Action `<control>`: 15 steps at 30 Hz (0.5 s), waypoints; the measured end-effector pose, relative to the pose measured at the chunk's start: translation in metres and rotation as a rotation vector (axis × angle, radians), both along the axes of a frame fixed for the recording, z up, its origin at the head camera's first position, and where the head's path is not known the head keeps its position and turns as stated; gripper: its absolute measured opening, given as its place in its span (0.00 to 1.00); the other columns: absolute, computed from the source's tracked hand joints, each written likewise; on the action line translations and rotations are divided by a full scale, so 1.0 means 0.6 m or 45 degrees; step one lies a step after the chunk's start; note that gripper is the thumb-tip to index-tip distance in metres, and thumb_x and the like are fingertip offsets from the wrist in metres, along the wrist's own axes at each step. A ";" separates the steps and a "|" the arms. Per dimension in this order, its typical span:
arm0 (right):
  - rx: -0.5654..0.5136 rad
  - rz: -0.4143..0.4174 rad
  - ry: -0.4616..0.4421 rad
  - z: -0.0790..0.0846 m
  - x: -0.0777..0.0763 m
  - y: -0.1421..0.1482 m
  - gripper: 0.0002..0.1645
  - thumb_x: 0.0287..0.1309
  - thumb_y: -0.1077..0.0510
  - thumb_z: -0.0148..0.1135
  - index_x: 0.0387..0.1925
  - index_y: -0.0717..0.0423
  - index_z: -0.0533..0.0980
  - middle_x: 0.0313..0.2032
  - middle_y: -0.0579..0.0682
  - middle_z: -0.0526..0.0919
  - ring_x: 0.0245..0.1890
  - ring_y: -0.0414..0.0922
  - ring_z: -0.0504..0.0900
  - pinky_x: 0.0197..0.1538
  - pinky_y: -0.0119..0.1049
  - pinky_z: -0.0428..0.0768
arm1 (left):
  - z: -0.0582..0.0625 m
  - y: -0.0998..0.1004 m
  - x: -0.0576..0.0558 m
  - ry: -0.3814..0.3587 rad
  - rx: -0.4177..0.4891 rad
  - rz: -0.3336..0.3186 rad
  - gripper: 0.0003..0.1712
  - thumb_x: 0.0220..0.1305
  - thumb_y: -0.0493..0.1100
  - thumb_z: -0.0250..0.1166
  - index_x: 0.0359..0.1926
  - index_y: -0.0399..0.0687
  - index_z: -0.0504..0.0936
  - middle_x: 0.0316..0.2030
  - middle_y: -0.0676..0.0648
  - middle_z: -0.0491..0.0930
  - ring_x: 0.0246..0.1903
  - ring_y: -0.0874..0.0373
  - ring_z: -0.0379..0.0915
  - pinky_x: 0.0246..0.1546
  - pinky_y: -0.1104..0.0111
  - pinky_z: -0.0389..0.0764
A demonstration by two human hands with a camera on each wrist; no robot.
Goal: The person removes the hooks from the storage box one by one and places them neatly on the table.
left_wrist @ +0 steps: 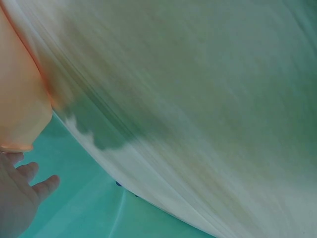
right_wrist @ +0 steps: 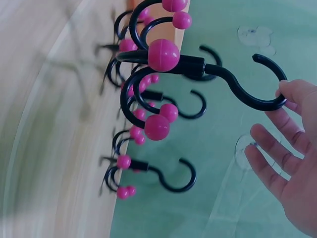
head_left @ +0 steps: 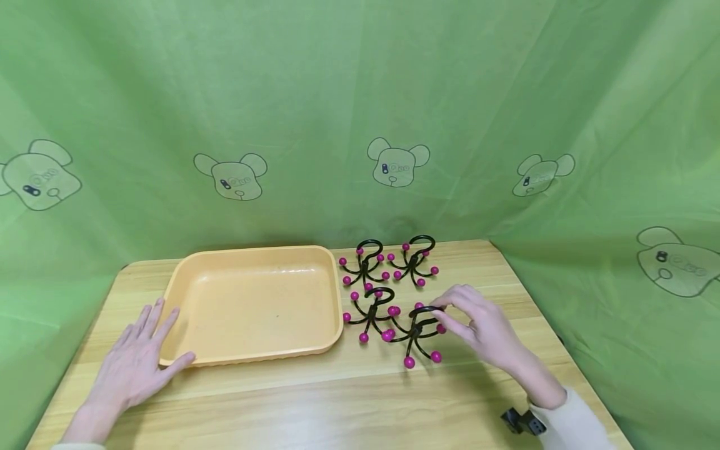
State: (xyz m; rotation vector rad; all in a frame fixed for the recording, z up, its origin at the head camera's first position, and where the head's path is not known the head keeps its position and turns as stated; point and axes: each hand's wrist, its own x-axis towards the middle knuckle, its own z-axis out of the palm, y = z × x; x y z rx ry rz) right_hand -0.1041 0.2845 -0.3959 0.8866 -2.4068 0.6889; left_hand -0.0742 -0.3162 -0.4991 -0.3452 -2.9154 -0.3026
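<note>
At the right of the head view, my right hand (head_left: 484, 325) pinches the top hook of a black multi-arm hook hanger (head_left: 416, 330) with pink ball tips. The right wrist view shows thumb and forefinger on the curved end of this hook hanger (right_wrist: 190, 65), the other fingers loosely spread. Three similar hangers stand close by: one nearest the tray (head_left: 372, 312), two behind (head_left: 364, 267) (head_left: 413, 262). My left hand (head_left: 135, 359) lies with spread fingers at the left front corner of an orange tray (head_left: 253, 306), fingertips over its rim. In the left wrist view the fingers (left_wrist: 45, 187) reach toward the tray's edge.
Everything rests on a light wooden table (head_left: 281, 400). A green curtain (head_left: 315, 112) with bear-head drawings rises behind the table and along its sides. A small black clip (head_left: 523, 422) sits by the right sleeve.
</note>
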 end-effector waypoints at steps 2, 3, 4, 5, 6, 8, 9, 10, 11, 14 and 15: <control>0.009 -0.018 -0.013 -0.002 -0.006 0.010 0.17 0.52 0.68 0.75 0.43 0.50 0.85 0.40 0.42 0.89 0.41 0.40 0.85 0.53 0.14 0.78 | -0.001 0.000 0.000 0.005 -0.001 0.000 0.56 0.68 0.70 0.63 0.84 0.43 0.54 0.86 0.38 0.35 0.84 0.33 0.39 0.72 0.30 0.62; 0.013 -0.023 -0.018 -0.003 -0.009 0.015 0.17 0.52 0.68 0.75 0.43 0.50 0.85 0.40 0.42 0.89 0.41 0.40 0.85 0.54 0.15 0.78 | -0.001 0.000 0.000 0.007 -0.001 0.000 0.56 0.68 0.70 0.63 0.84 0.43 0.54 0.86 0.38 0.35 0.84 0.32 0.39 0.72 0.30 0.62; 0.018 -0.030 -0.025 -0.004 -0.012 0.019 0.17 0.52 0.68 0.75 0.43 0.50 0.85 0.40 0.42 0.89 0.41 0.40 0.86 0.54 0.15 0.79 | -0.001 -0.001 0.000 0.008 0.000 0.000 0.56 0.68 0.70 0.63 0.84 0.44 0.54 0.86 0.38 0.35 0.84 0.32 0.40 0.72 0.30 0.62; 0.027 -0.038 -0.028 -0.005 -0.015 0.024 0.17 0.53 0.68 0.75 0.43 0.50 0.85 0.40 0.42 0.89 0.41 0.40 0.86 0.53 0.16 0.80 | -0.001 -0.001 0.001 0.009 0.000 0.000 0.56 0.68 0.70 0.63 0.84 0.43 0.54 0.86 0.38 0.35 0.84 0.32 0.40 0.72 0.30 0.62; 0.035 -0.042 -0.033 -0.006 -0.018 0.028 0.17 0.53 0.68 0.75 0.43 0.50 0.85 0.40 0.41 0.89 0.41 0.40 0.86 0.53 0.18 0.81 | -0.001 -0.001 0.001 0.009 0.000 0.000 0.56 0.68 0.70 0.63 0.84 0.44 0.54 0.86 0.38 0.35 0.84 0.32 0.41 0.72 0.30 0.62; 0.049 -0.050 -0.047 -0.009 -0.024 0.037 0.17 0.54 0.68 0.75 0.44 0.49 0.85 0.40 0.41 0.89 0.41 0.40 0.86 0.52 0.21 0.83 | -0.001 -0.001 0.000 0.008 0.001 0.001 0.57 0.68 0.70 0.63 0.84 0.44 0.54 0.86 0.38 0.36 0.84 0.32 0.41 0.72 0.30 0.62; 0.055 -0.055 -0.054 -0.010 -0.027 0.041 0.17 0.54 0.69 0.75 0.44 0.50 0.85 0.41 0.41 0.89 0.42 0.40 0.86 0.52 0.22 0.83 | -0.001 -0.001 0.000 0.008 0.001 0.001 0.57 0.68 0.70 0.63 0.84 0.44 0.54 0.86 0.36 0.37 0.84 0.32 0.42 0.72 0.30 0.62; 0.058 -0.060 -0.061 -0.011 -0.030 0.046 0.17 0.54 0.69 0.75 0.44 0.50 0.85 0.41 0.42 0.89 0.42 0.39 0.86 0.52 0.22 0.83 | 0.000 -0.001 0.000 0.008 0.002 0.001 0.57 0.68 0.70 0.63 0.84 0.44 0.54 0.85 0.35 0.38 0.84 0.32 0.42 0.72 0.30 0.62; 0.062 -0.065 -0.065 -0.012 -0.034 0.050 0.17 0.55 0.69 0.75 0.44 0.50 0.85 0.40 0.42 0.89 0.42 0.39 0.86 0.52 0.22 0.83 | 0.000 -0.001 -0.001 0.008 0.002 0.000 0.57 0.68 0.70 0.63 0.84 0.45 0.54 0.85 0.34 0.40 0.84 0.32 0.42 0.71 0.30 0.63; 0.058 -0.075 -0.079 -0.015 -0.044 0.061 0.17 0.55 0.69 0.74 0.45 0.51 0.85 0.40 0.42 0.89 0.42 0.39 0.85 0.55 0.17 0.79 | 0.000 -0.002 -0.001 0.008 0.000 -0.001 0.57 0.68 0.70 0.63 0.84 0.45 0.54 0.84 0.32 0.44 0.84 0.32 0.42 0.71 0.31 0.63; 0.059 -0.080 -0.077 -0.016 -0.047 0.064 0.17 0.55 0.69 0.74 0.45 0.51 0.85 0.40 0.43 0.89 0.42 0.40 0.85 0.55 0.16 0.78 | 0.000 -0.002 -0.001 0.009 -0.001 -0.002 0.57 0.67 0.70 0.63 0.84 0.45 0.54 0.84 0.32 0.45 0.84 0.32 0.42 0.71 0.31 0.63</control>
